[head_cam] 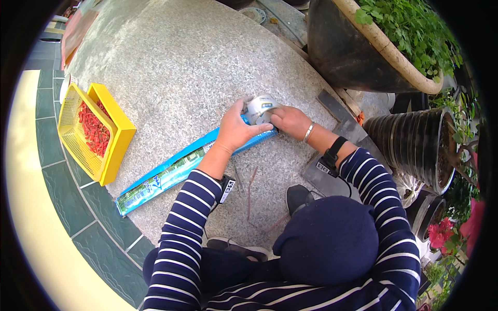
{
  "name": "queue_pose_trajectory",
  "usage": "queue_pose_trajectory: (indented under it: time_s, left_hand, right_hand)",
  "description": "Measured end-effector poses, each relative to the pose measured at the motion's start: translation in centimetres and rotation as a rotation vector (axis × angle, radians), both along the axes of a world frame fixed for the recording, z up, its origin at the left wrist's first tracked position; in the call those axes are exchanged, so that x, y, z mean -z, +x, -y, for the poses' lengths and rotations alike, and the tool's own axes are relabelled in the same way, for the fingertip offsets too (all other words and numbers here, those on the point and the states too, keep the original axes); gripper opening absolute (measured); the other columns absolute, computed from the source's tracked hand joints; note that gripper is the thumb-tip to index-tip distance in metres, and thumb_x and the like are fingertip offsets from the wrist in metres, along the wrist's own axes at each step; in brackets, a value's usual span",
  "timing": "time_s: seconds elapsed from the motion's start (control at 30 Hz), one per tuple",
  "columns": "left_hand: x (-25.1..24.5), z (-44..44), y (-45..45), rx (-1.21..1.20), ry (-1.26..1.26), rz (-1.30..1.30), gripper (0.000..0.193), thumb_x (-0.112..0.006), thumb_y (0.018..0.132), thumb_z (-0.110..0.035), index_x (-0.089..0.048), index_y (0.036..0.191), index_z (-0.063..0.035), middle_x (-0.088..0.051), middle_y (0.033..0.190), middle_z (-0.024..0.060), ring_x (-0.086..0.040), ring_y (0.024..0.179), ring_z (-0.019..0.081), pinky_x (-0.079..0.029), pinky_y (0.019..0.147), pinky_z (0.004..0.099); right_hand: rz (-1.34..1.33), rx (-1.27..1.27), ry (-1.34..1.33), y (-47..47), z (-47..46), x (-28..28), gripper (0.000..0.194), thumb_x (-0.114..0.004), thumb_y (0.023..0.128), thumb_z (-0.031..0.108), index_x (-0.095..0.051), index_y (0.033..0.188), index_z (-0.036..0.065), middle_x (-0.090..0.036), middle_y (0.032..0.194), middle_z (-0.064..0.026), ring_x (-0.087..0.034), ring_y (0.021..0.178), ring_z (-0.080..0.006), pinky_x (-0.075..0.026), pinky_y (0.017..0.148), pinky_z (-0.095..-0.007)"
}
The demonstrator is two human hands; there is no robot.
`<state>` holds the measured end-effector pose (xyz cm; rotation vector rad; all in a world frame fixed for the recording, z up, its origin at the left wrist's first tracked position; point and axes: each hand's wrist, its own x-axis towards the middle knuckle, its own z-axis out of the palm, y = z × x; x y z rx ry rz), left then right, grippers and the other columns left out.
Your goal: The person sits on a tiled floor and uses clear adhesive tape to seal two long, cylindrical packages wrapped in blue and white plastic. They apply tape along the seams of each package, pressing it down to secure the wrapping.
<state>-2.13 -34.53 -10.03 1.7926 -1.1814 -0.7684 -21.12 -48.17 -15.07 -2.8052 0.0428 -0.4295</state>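
Note:
A roll of clear packing tape (261,105) with a printed white core is between my two hands. My left hand (235,126) curls around its left side, fingers at the back and thumb stretched along the front. On the other side, the bent fingers of my right hand (290,121) grip the roll's edge; their tips are partly hidden. Beneath the hands lies a long, narrow blue package (175,169) printed with a landscape and writing. It slants across the stone floor, and its upper right end is partly covered by the roll and my left hand.
At left, yellow plastic baskets (113,155) contain red chilli peppers (92,130). A large dark planter (350,50) and a ribbed black pot (408,145) line the right side. Thin reddish strips (252,179) lie on the granite floor (186,70) near my shoes (298,198).

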Motion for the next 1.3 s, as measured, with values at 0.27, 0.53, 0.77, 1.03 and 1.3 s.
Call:
queue_pose_trajectory:
  time_s: [0.27,0.53,0.77,1.03,1.3]
  left_hand:
    - [-0.2,0.6,1.2,0.208,0.255,-0.266,0.055,-0.089,0.078,-0.041,-0.071,0.106,0.0019,-0.071,0.089,0.0122,-0.066,0.082,0.0169,-0.055,0.076,0.0345]
    - [-1.7,-0.2,5.0,0.307,0.318,0.020,0.055,-0.083,0.081,-0.053,-0.075,0.094,-0.0004,-0.073,0.083,0.0192,-0.071,0.076,0.0302,-0.056,0.073,0.0398]
    - [-3.4,-2.1,5.1,0.412,0.606,0.614,0.058,-0.068,0.088,-0.060,-0.076,0.083,-0.0025,-0.071,0.081,0.0229,-0.070,0.078,0.0419,-0.055,0.072,0.0508]
    - [-3.1,-1.6,3.8,0.348,0.697,0.730,0.045,-0.074,0.082,-0.051,-0.078,0.082,-0.0062,-0.074,0.084,0.0190,-0.071,0.081,0.0394,-0.057,0.075,0.0492]
    - [-3.1,-1.7,2.9,0.319,0.778,0.736,0.043,-0.077,0.080,-0.046,-0.078,0.086,-0.0039,-0.075,0.089,0.0203,-0.073,0.085,0.0386,-0.059,0.079,0.0479]
  right_hand:
    - [-0.043,0.236,-0.042,-3.8,-9.1,-0.2,0.040,-0.058,0.089,0.014,-0.064,0.127,0.001,-0.053,0.148,-0.0158,-0.046,0.144,-0.0361,-0.038,0.118,-0.0531]
    - [-0.071,0.200,0.059,-4.6,-8.4,1.2,0.023,-0.058,0.089,0.010,-0.068,0.107,0.000,-0.057,0.146,-0.0132,-0.055,0.135,-0.0298,-0.040,0.117,-0.0512]
    - [-0.107,0.340,0.355,-3.2,-8.0,-0.2,0.031,-0.071,0.086,0.015,-0.064,0.113,0.001,-0.058,0.143,-0.0173,-0.059,0.127,-0.0332,-0.042,0.115,-0.0475]
    - [-0.177,0.480,0.215,0.0,-8.9,-1.3,0.088,-0.085,0.078,0.038,-0.047,0.143,-0.007,-0.044,0.155,-0.0252,-0.050,0.135,-0.0377,-0.035,0.119,-0.0526]
    - [-0.099,0.636,0.344,0.0,-8.4,-1.3,0.084,-0.086,0.077,0.035,-0.051,0.141,-0.006,-0.044,0.154,-0.0252,-0.051,0.128,-0.0403,-0.034,0.119,-0.0510]
